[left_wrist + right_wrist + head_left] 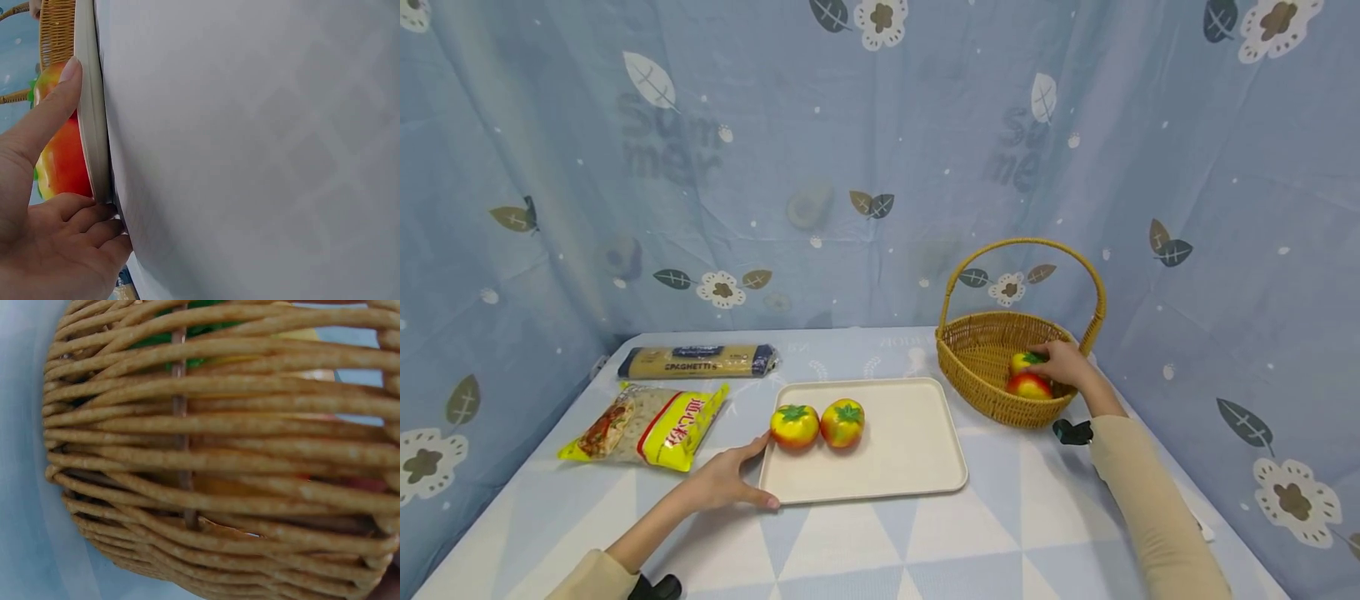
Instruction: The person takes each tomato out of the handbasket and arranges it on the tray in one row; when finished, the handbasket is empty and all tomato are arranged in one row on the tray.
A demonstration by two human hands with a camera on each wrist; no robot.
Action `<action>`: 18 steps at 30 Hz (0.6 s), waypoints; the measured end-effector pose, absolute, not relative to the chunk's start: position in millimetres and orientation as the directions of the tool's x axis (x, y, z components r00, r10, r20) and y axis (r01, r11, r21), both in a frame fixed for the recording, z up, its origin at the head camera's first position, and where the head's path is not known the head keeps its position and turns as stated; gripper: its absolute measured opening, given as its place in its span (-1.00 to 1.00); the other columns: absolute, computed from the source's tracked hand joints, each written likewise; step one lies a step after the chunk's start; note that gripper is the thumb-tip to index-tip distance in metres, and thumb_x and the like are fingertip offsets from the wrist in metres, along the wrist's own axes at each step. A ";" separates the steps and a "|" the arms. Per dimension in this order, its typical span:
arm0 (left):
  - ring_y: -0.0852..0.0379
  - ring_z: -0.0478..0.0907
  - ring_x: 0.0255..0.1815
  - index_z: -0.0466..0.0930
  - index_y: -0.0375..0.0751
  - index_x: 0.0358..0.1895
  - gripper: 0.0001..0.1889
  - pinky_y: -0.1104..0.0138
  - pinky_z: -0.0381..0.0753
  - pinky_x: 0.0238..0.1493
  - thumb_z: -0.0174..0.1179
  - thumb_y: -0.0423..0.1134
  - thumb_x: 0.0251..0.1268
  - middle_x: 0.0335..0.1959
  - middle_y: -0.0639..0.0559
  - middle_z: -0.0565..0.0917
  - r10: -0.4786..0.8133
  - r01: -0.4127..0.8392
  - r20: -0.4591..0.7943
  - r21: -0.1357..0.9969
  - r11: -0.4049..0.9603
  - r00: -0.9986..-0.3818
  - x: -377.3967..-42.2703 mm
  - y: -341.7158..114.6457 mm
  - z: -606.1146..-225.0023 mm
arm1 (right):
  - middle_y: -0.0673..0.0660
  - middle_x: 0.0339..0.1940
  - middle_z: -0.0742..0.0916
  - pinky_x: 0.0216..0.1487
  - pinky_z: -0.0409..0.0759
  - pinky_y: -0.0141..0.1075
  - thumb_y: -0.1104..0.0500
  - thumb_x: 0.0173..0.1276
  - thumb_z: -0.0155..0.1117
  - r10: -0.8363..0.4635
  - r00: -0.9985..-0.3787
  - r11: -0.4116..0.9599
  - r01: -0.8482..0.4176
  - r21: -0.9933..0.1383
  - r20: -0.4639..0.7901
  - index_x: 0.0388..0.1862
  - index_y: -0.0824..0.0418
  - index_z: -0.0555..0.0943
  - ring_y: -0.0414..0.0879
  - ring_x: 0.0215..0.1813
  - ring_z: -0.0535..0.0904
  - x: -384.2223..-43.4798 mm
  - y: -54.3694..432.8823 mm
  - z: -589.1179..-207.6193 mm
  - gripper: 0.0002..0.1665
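My left hand (727, 481) rests at the near-left corner of a cream tray (904, 442), thumb along the front rim and fingers at the left side. Two shiny red-and-yellow fruits (842, 423) with green leafy tops sit side by side on the tray's left half. Inside a wicker basket (992, 406), my right hand (1063, 365) reaches over the rim. Its fingers grip the upper fruit (1021, 362), which has a green top; another red-and-yellow fruit (1028, 386) lies just in front. In the right wrist view, the basket's woven wall (219, 444) hides most of the hand and fruit.
On the left lie a yellow-ended clear food bag (647, 425) and, behind it, a spaghetti pack (696, 362). The basket's tall arched handle (1026, 242) stands upright at the back right. A blue patterned curtain (880, 167) surrounds the table (850, 550).
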State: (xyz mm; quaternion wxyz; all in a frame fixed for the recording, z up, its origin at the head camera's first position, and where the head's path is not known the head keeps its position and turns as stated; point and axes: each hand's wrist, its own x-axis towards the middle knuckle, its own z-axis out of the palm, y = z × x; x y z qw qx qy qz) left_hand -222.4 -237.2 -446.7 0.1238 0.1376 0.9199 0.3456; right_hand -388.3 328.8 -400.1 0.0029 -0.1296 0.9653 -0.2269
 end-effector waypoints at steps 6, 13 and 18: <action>-0.41 0.12 0.40 0.05 -0.49 0.45 0.21 -0.18 0.16 0.35 0.55 0.10 -0.21 0.41 -0.45 0.16 0.332 0.165 -0.131 0.666 0.727 -0.934 -223.0 -237.5 -448.0 | 0.45 0.07 0.62 0.03 0.59 0.06 0.05 0.30 0.36 -0.248 -0.966 0.857 -0.255 -0.448 0.074 0.25 0.49 0.45 0.17 -0.04 0.58 -389.0 328.0 -400.7 -0.30; -0.41 0.12 0.40 0.05 -0.50 0.44 0.21 -0.18 0.16 0.35 0.55 0.10 -0.21 0.40 -0.46 0.17 0.336 0.178 -0.118 0.662 0.728 -0.935 -222.6 -237.4 -447.2 | 0.47 0.09 0.60 0.03 0.58 0.07 0.05 0.29 0.37 -0.217 -0.973 0.845 -0.229 -0.483 0.083 0.28 0.48 0.42 0.20 -0.02 0.56 -386.1 326.6 -398.7 -0.27; -0.41 0.12 0.40 0.04 -0.50 0.44 0.22 -0.18 0.16 0.36 0.55 0.10 -0.21 0.41 -0.46 0.17 0.335 0.175 -0.121 0.662 0.729 -0.934 -221.7 -237.3 -446.6 | 0.51 0.17 0.54 0.10 0.51 0.14 -0.01 0.28 0.37 -0.192 -0.976 0.853 -0.218 -0.474 0.103 0.32 0.44 0.40 0.30 0.08 0.50 -382.6 324.9 -391.3 -0.22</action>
